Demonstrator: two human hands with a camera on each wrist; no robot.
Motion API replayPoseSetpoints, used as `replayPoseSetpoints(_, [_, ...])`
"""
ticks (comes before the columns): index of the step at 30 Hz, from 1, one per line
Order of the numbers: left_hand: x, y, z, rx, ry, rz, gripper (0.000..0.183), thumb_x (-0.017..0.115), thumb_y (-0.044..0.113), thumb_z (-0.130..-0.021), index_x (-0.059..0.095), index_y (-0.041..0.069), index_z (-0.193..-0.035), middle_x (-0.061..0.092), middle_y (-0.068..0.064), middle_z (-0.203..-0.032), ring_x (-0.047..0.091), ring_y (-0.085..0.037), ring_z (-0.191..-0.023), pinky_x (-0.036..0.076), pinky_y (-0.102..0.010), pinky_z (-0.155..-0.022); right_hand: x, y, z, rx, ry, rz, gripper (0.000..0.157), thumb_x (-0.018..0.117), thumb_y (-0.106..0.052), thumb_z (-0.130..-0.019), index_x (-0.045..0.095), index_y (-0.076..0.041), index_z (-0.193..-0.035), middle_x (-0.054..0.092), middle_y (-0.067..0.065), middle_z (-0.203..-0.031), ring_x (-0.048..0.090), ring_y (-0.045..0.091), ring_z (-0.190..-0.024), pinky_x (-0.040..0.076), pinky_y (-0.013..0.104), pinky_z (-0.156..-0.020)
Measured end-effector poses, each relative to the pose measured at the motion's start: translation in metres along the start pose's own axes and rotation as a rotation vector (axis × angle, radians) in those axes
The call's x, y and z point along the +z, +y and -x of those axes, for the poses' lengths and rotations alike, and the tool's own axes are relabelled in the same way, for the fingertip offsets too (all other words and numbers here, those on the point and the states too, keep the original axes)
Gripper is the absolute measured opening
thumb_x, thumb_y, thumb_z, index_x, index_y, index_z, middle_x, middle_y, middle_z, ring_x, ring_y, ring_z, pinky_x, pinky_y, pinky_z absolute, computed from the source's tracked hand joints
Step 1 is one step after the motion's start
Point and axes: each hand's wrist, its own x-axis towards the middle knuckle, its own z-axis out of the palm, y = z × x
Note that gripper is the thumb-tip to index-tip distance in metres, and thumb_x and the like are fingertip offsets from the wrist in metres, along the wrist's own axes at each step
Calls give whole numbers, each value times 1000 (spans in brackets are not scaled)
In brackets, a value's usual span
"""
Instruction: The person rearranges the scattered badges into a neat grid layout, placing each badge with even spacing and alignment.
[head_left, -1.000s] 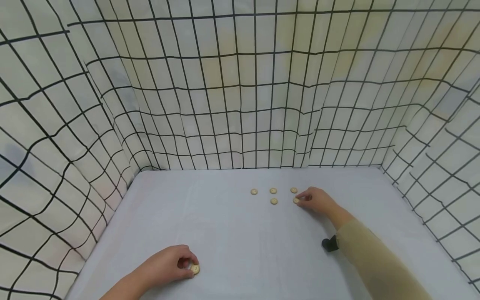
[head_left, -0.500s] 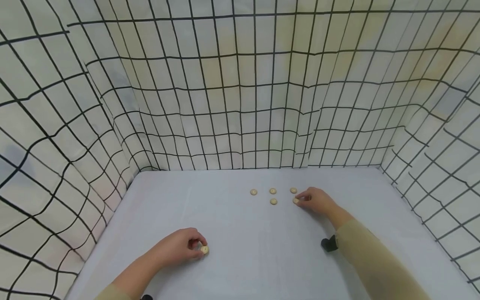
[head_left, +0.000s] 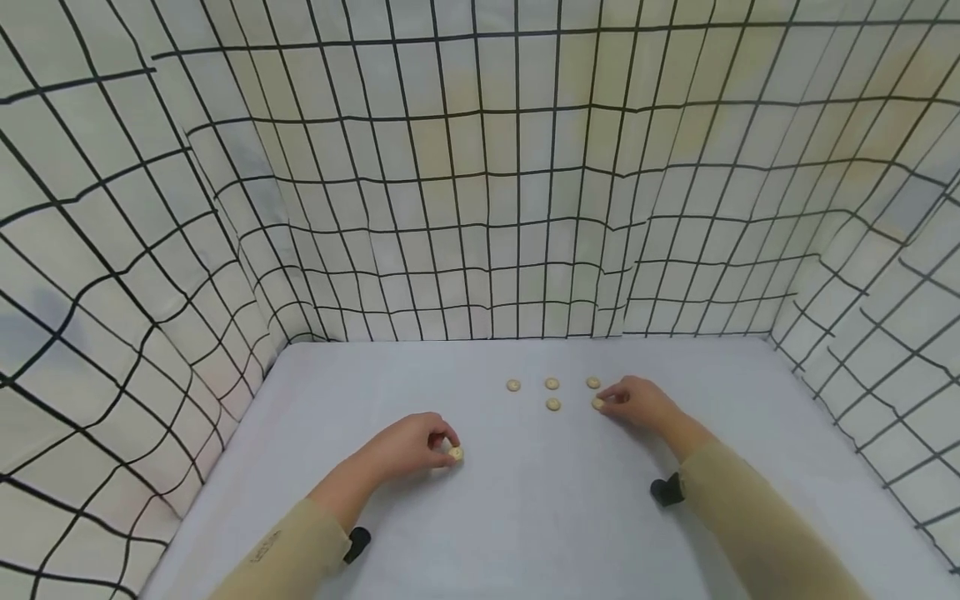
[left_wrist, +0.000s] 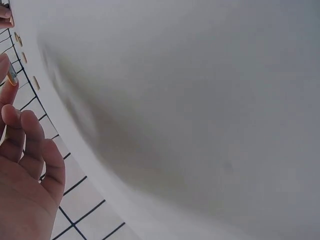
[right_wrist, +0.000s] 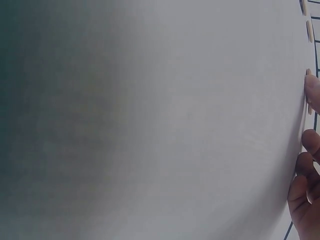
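Note:
My left hand (head_left: 408,447) pinches a small round cream-coloured disc (head_left: 456,453) between thumb and fingertips, left of the table's middle. In the left wrist view that disc (left_wrist: 12,76) is seen nearly edge-on, raised off the surface, with the other fingers loosely bent. Farther back on the right, my right hand (head_left: 637,403) holds a similar disc (head_left: 597,404) by its edge, down at the tabletop. Beside it lies one matching disc (head_left: 552,405). Behind these two is a row of three more: a left disc (head_left: 513,385), a middle disc (head_left: 552,383) and a right disc (head_left: 593,382).
A white-covered table (head_left: 480,525) spreads under both hands. White walls with a black grid (head_left: 450,192) rise at the back and along both sides. Near the cuffs, a black wrist device shows on the left arm (head_left: 358,543) and on the right arm (head_left: 667,491).
My left hand has carried its disc forward and to the right, from near the front edge towards the other discs. The right hand stays at its disc. The head view has shifted slightly.

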Motion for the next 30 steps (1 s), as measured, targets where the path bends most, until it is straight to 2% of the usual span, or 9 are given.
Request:
replayPoseSetpoints(8, [5,24,-52,-11,8,103,16,81,31,-84,72,23,-96,49,2,-78,48,-14,-78,39,-32,-67,-6,7,3,-11,-5,1,31,74,-30,-89,74,-16,-117,61,4,-104,54,22,-94,46,42,-82])
replayPoseSetpoints(15, [14,35,-91,6,29,111,16,79,29,-85,73,20,-97,48,3,-77,48,-14,-78,38,-31,-68,-8,7,5,-24,1,-1,31,74,-30,-89,74,-17,-116,62,4,-106,55,22,-96,46,43,-85])
replayPoseSetpoints(23, [24,34,-114,-25,58,82,17,77,29,-84,74,20,-99,56,3,-82,51,-13,-78,41,-30,-71,-5,1,3,3,-13,-17,32,75,-28,-88,73,-17,-117,62,4,-107,55,22,-96,46,42,-84])
replayPoseSetpoints(30, [25,35,-119,-65,54,82,18,80,29,-83,75,24,-99,59,1,-93,51,-16,-86,42,-34,-78,-3,0,1,-1,-13,-14,31,74,-27,-89,73,-17,-117,62,4,-106,55,22,-95,46,41,-83])
